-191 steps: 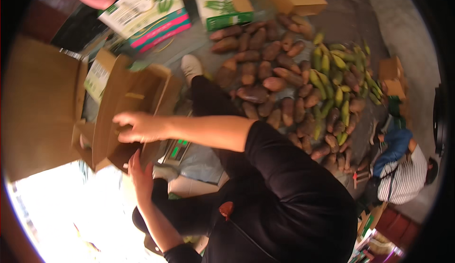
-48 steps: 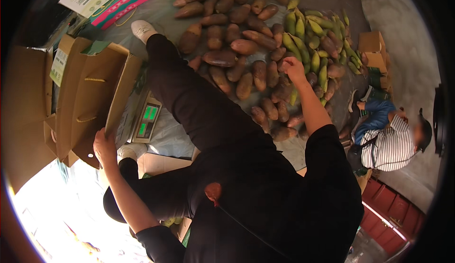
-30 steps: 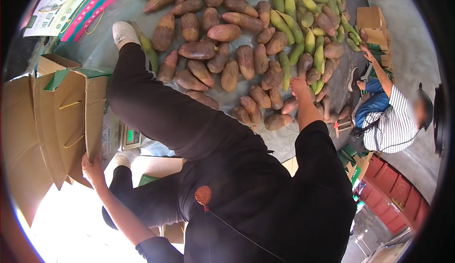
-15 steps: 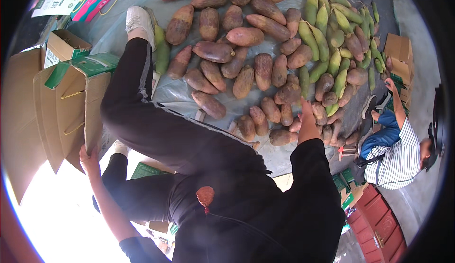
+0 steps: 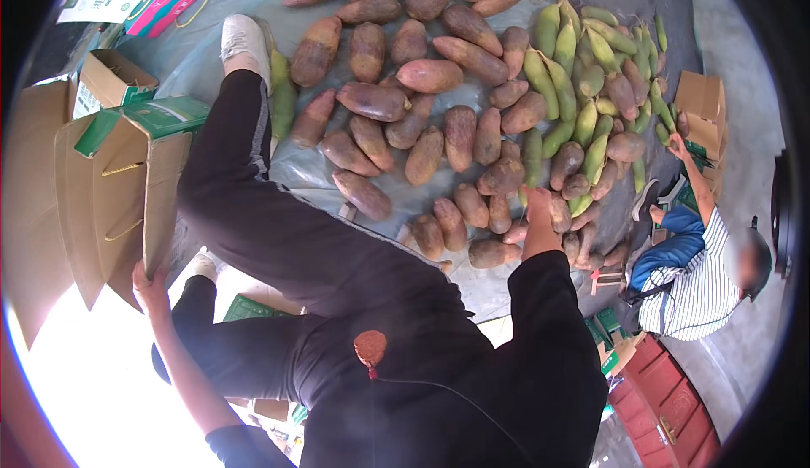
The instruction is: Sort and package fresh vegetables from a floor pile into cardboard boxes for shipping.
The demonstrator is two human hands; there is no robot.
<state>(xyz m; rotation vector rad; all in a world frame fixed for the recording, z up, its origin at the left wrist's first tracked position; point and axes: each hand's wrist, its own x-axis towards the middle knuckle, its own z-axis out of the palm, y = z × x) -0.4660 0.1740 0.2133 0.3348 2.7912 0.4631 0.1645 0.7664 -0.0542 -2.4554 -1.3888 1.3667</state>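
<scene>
At the left, my left hand (image 5: 150, 289) pinches the lower edge of an upright, opened cardboard box (image 5: 164, 202) with green outer panels. My right hand (image 5: 540, 206) reaches away from me into the pile, its fingers stretched out at the lower end of a long green fruit (image 5: 531, 157); part of the fingers is hard to make out. Several oblong brown-purple fruits lie around it, including a mottled brown one (image 5: 502, 177) just to its left. More green fruits (image 5: 544, 81) lie farther away.
A grey-blue plastic sheet (image 5: 312, 168) lies under the fruits. At the right, a co-worker in a striped shirt (image 5: 700, 299) sits low, one hand (image 5: 677, 146) by the green fruits. Cardboard boxes (image 5: 702, 105) stand behind that hand; a red crate (image 5: 666, 405) is nearer.
The view has shifted slightly. The co-worker's arm has moved left, toward the green fruits. My left hand keeps its hold on the box, and my right hand stays by the same green fruit.
</scene>
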